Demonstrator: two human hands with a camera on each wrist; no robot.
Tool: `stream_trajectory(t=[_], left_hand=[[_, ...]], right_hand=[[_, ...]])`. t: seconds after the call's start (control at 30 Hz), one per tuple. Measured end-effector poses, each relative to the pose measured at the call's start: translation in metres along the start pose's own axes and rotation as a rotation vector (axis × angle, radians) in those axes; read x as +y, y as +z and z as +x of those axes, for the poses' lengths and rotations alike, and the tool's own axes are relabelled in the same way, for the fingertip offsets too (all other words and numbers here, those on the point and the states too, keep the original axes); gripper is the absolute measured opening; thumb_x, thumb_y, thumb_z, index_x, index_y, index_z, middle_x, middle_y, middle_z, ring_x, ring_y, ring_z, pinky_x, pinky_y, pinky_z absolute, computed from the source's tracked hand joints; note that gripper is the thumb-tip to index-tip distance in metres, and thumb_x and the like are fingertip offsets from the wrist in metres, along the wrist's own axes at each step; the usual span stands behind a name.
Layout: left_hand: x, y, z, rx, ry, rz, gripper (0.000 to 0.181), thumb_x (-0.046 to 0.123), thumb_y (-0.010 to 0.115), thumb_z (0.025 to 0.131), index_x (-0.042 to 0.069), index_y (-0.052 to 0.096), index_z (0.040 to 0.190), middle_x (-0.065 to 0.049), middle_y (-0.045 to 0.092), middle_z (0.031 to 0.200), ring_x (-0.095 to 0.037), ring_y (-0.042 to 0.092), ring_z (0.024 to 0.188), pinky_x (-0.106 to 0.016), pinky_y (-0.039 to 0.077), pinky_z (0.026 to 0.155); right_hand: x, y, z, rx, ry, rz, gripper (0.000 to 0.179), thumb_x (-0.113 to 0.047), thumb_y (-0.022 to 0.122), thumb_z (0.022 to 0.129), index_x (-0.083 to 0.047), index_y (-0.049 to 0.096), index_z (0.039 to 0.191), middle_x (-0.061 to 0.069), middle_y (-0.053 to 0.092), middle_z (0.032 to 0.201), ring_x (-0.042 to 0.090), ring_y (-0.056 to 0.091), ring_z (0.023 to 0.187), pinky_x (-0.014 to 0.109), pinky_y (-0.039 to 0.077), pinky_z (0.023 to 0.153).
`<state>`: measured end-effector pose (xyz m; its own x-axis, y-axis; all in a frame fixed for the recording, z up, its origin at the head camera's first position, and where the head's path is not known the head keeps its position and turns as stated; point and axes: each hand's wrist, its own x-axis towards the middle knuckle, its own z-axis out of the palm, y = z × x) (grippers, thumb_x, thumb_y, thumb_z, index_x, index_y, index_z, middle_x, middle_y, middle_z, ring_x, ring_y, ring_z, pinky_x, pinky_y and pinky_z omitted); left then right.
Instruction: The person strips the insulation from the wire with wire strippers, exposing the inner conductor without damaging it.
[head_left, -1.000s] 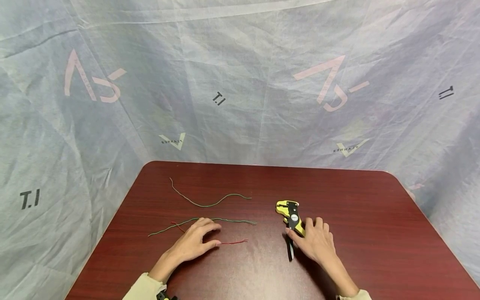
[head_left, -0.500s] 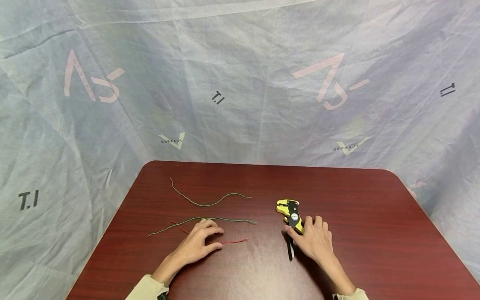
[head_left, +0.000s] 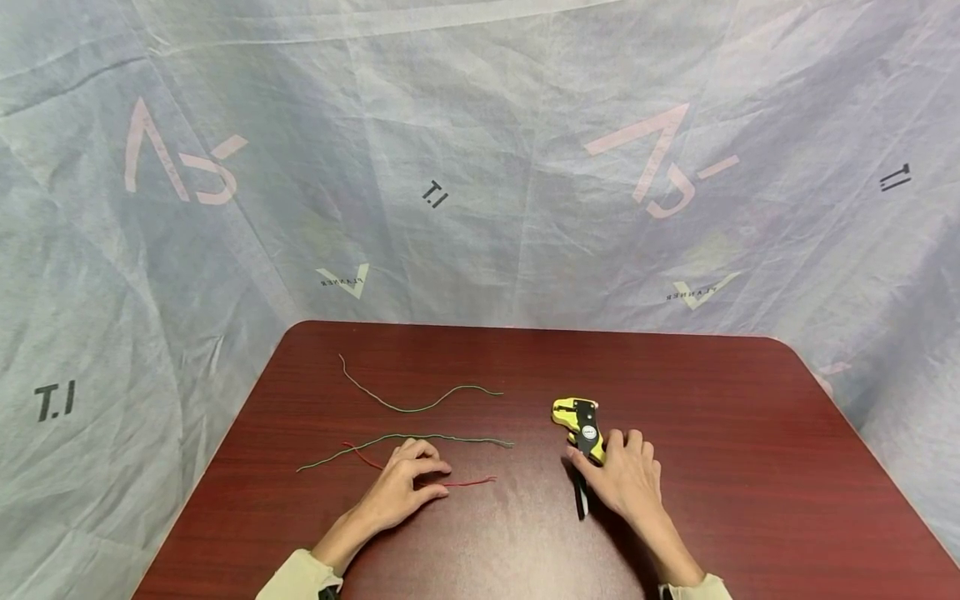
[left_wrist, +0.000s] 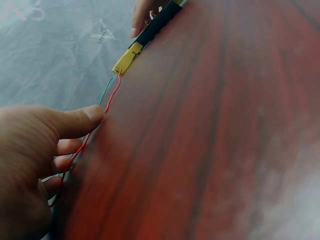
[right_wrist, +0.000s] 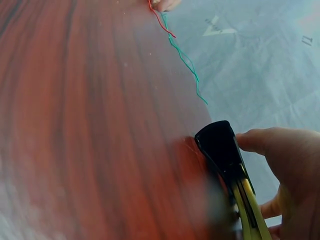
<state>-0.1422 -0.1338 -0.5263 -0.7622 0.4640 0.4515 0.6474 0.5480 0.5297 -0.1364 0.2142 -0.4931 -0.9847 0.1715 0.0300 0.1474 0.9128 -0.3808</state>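
In the head view, my left hand (head_left: pixel 401 487) rests over a red wire (head_left: pixel 472 482), with thumb and fingers loosely apart. The left wrist view shows this red wire (left_wrist: pixel 114 92) running past the thumb tip and along the bent fingers. A green wire (head_left: pixel 337 455) lies just beyond those fingers. My right hand (head_left: pixel 630 475) rests by a yellow and black wire stripper (head_left: pixel 588 429), thumb over its handles and fingers stretched out on its right side. Seen from the right wrist, the thumb (right_wrist: pixel 255 140) meets the stripper's black handle (right_wrist: pixel 220 145).
A second green wire (head_left: pixel 408 411) curves across the table farther back. The reddish-brown table (head_left: pixel 705 383) has rounded far corners. A pale printed cloth (head_left: pixel 480 250) hangs behind it and at both sides.
My left hand has slid slightly right along the red wire, its thumb now apart from it. My right hand has shifted slightly up and left, while the stripper and wires stay in place.
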Motion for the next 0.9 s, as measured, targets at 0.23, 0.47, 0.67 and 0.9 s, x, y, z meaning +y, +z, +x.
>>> stream_trajectory(t=[0.23, 0.47, 0.67, 0.9], left_hand=[[-0.003, 0.005, 0.001, 0.054, 0.029, -0.006, 0.021, 0.016, 0.086, 0.070, 0.014, 0.079, 0.090, 0.006, 0.060, 0.092, -0.007, 0.049, 0.091, -0.031, 0.040, 0.083], [-0.003, 0.009, 0.001, 0.100, 0.060, -0.009, 0.014, 0.014, 0.086, 0.069, 0.015, 0.080, 0.081, 0.008, 0.060, 0.086, -0.006, 0.049, 0.086, -0.027, 0.037, 0.079], [-0.001, 0.010, 0.001, 0.113, 0.049, -0.014, 0.010, 0.012, 0.085, 0.069, 0.016, 0.080, 0.077, 0.010, 0.062, 0.083, -0.004, 0.047, 0.083, -0.025, 0.036, 0.076], [-0.001, 0.010, 0.002, 0.124, 0.059, 0.009, 0.008, 0.011, 0.084, 0.071, 0.015, 0.079, 0.077, 0.009, 0.063, 0.082, -0.005, 0.049, 0.082, -0.025, 0.036, 0.075]], right_hand=[[-0.001, 0.003, 0.000, 0.031, 0.002, -0.009, 0.071, -0.065, 0.067, 0.082, 0.001, 0.059, 0.105, 0.024, 0.051, 0.104, 0.045, 0.050, 0.097, 0.054, 0.042, 0.073], [-0.004, 0.006, 0.002, 0.058, 0.008, -0.024, 0.072, -0.065, 0.069, 0.080, 0.003, 0.057, 0.101, 0.025, 0.050, 0.102, 0.045, 0.050, 0.095, 0.055, 0.042, 0.072], [-0.006, 0.009, 0.002, 0.102, -0.008, -0.038, 0.071, -0.061, 0.072, 0.078, 0.005, 0.057, 0.100, 0.026, 0.051, 0.100, 0.046, 0.051, 0.092, 0.056, 0.044, 0.069], [-0.008, 0.010, 0.002, 0.117, -0.013, -0.052, 0.070, -0.057, 0.071, 0.080, 0.007, 0.057, 0.103, 0.028, 0.053, 0.102, 0.047, 0.055, 0.092, 0.057, 0.048, 0.067]])
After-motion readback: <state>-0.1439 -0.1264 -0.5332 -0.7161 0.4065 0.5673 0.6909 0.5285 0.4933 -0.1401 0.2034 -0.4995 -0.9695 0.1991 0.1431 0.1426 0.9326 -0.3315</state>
